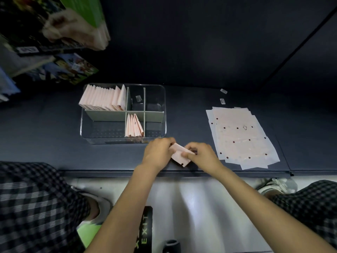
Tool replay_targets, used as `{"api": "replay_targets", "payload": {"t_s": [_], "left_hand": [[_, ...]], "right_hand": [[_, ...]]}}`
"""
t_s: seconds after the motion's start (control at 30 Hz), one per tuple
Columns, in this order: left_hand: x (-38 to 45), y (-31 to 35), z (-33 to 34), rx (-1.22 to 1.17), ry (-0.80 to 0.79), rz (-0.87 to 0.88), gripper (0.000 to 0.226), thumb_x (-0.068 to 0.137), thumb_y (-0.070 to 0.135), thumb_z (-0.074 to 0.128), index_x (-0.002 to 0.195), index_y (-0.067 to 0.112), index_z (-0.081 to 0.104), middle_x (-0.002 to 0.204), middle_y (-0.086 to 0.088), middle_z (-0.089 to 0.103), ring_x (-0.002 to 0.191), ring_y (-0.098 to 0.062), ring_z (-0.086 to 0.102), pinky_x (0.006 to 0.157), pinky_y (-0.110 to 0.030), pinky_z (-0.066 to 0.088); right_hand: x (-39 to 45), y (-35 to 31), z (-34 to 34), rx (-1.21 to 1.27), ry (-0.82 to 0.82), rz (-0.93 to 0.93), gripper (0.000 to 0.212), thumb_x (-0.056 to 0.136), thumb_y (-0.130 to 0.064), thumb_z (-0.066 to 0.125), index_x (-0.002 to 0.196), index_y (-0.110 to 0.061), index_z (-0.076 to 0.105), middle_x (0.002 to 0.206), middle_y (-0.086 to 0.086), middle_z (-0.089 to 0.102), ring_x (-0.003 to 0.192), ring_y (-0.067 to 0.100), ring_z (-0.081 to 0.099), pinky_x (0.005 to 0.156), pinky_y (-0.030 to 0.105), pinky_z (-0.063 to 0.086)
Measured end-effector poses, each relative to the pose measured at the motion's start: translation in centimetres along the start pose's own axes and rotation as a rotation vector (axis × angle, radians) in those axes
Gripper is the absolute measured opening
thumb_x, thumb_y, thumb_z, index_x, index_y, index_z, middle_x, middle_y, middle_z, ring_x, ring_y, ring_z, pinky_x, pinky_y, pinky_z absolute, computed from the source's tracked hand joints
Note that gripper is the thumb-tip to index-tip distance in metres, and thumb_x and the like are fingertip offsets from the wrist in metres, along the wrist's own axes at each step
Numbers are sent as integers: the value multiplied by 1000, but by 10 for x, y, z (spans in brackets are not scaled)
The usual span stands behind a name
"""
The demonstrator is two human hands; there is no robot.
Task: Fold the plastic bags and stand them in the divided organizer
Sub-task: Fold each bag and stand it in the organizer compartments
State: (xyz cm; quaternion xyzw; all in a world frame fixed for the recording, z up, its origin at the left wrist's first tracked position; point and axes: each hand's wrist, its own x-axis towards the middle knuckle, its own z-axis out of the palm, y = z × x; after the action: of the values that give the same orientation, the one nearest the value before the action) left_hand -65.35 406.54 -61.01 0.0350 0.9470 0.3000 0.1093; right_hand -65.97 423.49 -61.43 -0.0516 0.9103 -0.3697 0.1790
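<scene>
A small folded pale pink plastic bag [179, 157] lies near the front edge of the dark table. My left hand [158, 152] grips its left side and my right hand [200, 154] pinches its right side. Behind them stands a clear divided organizer [165, 114] with grey dividers. Its back left compartment holds a row of several folded bags [103, 99] standing upright. A front middle compartment holds a few more folded bags [134, 126]. To the right lies a flat stack of unfolded bags [240, 137] with dark dots.
Two small labels [222, 95] lie behind the flat stack. Colourful packages and books [54, 42] are piled at the back left. A dark wall rises behind the table. The table's front edge [109, 172] runs just below my hands, with my knees and floor beneath.
</scene>
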Motion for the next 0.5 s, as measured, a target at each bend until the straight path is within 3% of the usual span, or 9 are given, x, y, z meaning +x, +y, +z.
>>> {"api": "replay_targets", "payload": {"t_s": [0.07,0.17,0.27,0.43,0.5], "left_hand": [[2,-9,-16,-26,184,9,15,88,21,59,103,21,62,102,-5,64,101,-27,53,82,-36,42],[4,-31,-27,18,414,-182,23,92,30,56,110,18,62,112,-8,56,108,-28,46,90,-39,39],[8,-50,-28,96,388,-347,27,94,36,52,110,18,63,116,-9,53,109,-27,43,90,-38,37],[18,-66,-29,95,456,-405,31,89,43,57,103,16,64,111,-8,53,106,-27,44,88,-38,36],[21,-71,-31,91,453,-427,30,86,42,60,100,16,66,109,-8,53,106,-28,44,87,-38,36]], "right_hand": [[7,-17,1,71,44,28,15,82,-18,69,71,-27,62,69,-9,66,66,8,58,61,20,42],[20,-43,3,238,115,64,13,83,-14,67,72,-18,61,75,1,69,66,10,57,65,23,42],[35,-68,11,392,135,96,16,84,-11,65,70,-16,59,72,4,67,64,15,56,62,23,45],[57,-100,26,415,153,83,16,85,-10,63,70,-15,60,72,3,68,58,9,59,52,16,47],[65,-109,33,356,171,80,15,86,-10,62,72,-16,60,75,5,69,59,11,62,55,21,52]]}}
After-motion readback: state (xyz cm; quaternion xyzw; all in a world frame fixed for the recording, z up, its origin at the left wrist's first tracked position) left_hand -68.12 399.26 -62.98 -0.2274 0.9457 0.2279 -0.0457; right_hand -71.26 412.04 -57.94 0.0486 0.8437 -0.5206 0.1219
